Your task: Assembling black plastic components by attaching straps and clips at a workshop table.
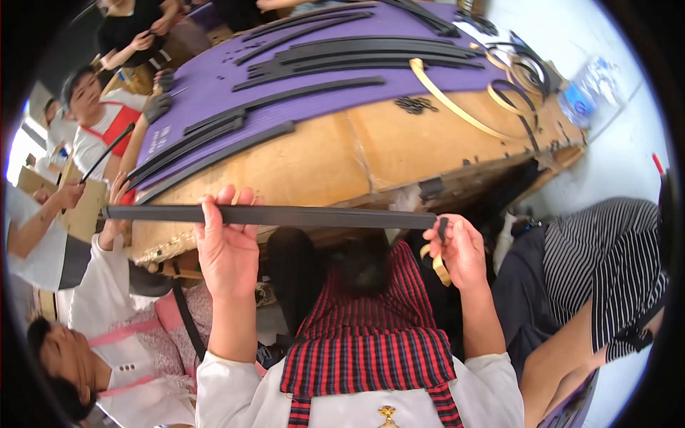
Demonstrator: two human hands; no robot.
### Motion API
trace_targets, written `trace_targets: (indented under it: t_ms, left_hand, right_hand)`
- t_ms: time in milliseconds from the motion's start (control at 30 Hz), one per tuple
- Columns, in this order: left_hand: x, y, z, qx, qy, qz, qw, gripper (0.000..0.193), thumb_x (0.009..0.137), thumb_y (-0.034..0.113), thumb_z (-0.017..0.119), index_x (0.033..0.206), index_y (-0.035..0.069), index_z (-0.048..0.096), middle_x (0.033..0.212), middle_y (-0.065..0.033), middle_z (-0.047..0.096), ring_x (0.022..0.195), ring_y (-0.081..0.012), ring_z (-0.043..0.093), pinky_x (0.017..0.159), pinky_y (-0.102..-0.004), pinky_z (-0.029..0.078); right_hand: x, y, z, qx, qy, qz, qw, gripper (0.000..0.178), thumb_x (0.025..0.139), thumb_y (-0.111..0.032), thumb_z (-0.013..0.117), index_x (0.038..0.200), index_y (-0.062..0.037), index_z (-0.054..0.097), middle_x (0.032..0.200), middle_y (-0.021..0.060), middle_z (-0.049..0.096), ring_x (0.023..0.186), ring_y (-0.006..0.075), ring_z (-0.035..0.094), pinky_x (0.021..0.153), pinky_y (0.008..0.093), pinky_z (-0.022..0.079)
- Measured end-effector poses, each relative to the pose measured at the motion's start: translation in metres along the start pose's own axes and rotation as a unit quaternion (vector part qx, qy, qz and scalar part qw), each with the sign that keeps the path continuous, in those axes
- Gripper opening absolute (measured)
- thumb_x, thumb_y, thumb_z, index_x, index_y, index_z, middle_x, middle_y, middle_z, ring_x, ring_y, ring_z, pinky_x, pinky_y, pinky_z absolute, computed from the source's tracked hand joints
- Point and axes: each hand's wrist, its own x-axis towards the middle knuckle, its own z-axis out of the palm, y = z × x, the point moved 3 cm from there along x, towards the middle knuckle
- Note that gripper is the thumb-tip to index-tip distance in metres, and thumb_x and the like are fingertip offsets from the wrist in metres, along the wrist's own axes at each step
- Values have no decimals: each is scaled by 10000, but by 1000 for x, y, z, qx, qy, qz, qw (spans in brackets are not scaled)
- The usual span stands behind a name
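Observation:
A long flat black strip (321, 216) runs level across the view in front of my chest. My left hand (230, 246) is closed round it towards its left part, thumb in front and fingers behind. At its right end my right hand (460, 250) pinches a short black-and-yellow strip (438, 267), whose pale yellow part curls down below the fingers. The black part of that piece shows between thumb and fingertips, touching or very close to the long strip's end; I cannot tell which.
A cardboard-topped table (321, 160) carries a purple mat (207, 89) with several black strips (378, 48). A yellow strip (457, 107), loose coils and a plastic bottle (589, 93) lie at right. Co-workers sit close on both sides; one's hand (118, 196) is near the strip's left end.

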Motion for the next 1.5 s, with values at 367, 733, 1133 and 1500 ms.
trace_targets:
  t_ms: [367,733,1133,1500]
  left_hand:
    - [-71,-64,-24,-60,54,-183,980,111,914,218,458,959,129,506,1091,-68,544,1059,-232,515,919,-402,428]
    - [-150,-139,-107,-100,178,-573,794,381,915,308,449,1108,-18,489,1133,-151,542,1059,-225,532,941,-334,429]
    - [-89,-182,-10,528,-419,-56,737,378,804,335,588,1037,42,534,828,-184,602,809,-373,576,728,-437,461]
    - [-33,-142,-1,448,-308,-92,834,290,746,172,663,920,-17,529,761,-134,597,656,-263,594,600,-357,466]
  right_hand:
    - [-5,20,-45,3,137,-5,991,133,823,-70,578,938,-6,562,747,55,579,574,106,517,529,215,431]
    - [-12,53,-92,-181,147,68,970,54,800,-52,617,813,-7,591,695,47,602,508,64,500,460,175,397]
    - [-21,29,-55,-282,136,20,950,54,799,-22,584,847,-5,567,700,46,583,530,62,485,449,173,378]
    - [-37,9,22,-267,-33,90,959,344,897,-104,476,1220,13,472,953,119,625,706,115,576,618,217,471]
